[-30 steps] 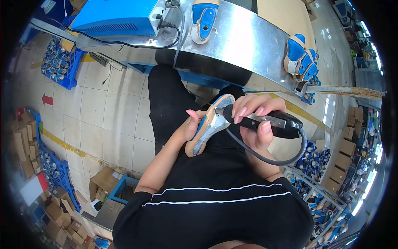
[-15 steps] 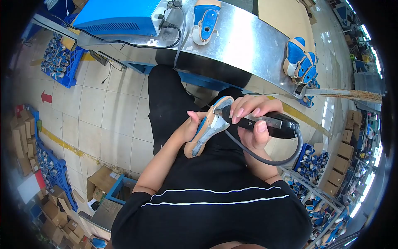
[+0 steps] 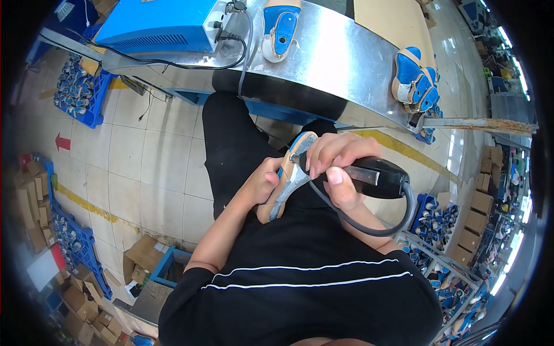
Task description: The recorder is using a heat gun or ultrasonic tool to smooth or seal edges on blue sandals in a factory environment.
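Note:
My left hand (image 3: pixel 261 183) is closed round the side of a shoe (image 3: pixel 278 202) with a tan edge, a blue upper and a grey, patchy underside facing my right. The shoe stands tilted above my lap, toe end away from me. In my right hand (image 3: pixel 344 160) is a black corded handheld power tool (image 3: pixel 388 180), my fingers wrapped over its body. Its metal tip meets the shoe's underside near the left hand's fingers. A thick grey cord (image 3: pixel 375 232) loops from the tool's rear back under my right wrist. My left fingertips are partly hidden behind the shoe.
Ahead is a metal workbench (image 3: pixel 329 55) bearing a blue machine box (image 3: pixel 158 26) with cables, one blue-and-tan shoe (image 3: pixel 281 34) and a strapped sandal (image 3: pixel 412 81) at its right end. Blue crates (image 3: pixel 95 109) of shoe parts stand on the floor left; cardboard boxes (image 3: pixel 144 254) and a shoe rack (image 3: pixel 456 268) flank me.
The tool and my right hand have shifted slightly left and toward me with the shoe. My left thumb, raised before, now lies folded down against the shoe.

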`<state>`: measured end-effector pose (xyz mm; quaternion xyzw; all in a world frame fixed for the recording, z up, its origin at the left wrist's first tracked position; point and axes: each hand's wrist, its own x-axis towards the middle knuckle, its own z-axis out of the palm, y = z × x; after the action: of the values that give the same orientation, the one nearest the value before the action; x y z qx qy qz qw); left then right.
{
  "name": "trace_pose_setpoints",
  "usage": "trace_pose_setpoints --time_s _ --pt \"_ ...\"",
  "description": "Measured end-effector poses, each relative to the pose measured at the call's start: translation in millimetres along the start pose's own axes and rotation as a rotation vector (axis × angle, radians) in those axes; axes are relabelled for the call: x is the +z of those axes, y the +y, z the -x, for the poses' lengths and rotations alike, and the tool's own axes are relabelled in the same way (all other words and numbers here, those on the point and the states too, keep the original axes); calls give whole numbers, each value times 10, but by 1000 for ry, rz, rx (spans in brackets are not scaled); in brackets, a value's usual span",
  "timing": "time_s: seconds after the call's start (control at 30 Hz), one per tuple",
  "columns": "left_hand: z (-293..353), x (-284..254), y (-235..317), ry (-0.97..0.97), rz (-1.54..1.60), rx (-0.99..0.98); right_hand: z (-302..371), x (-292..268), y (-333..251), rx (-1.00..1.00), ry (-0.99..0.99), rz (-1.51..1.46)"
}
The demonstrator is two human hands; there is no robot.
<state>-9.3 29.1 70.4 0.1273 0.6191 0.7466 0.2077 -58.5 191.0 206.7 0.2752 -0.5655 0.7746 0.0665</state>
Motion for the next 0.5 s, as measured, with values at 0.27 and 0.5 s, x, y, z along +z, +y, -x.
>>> trace_pose_setpoints --time_s 0.27,0.5 --pt "-6 -12 -170 -6 29 34 -83 -9 102 30 86 -112" --pt "25 -33 -236 85 132 14 -92 -234 -139 -97 146 343"
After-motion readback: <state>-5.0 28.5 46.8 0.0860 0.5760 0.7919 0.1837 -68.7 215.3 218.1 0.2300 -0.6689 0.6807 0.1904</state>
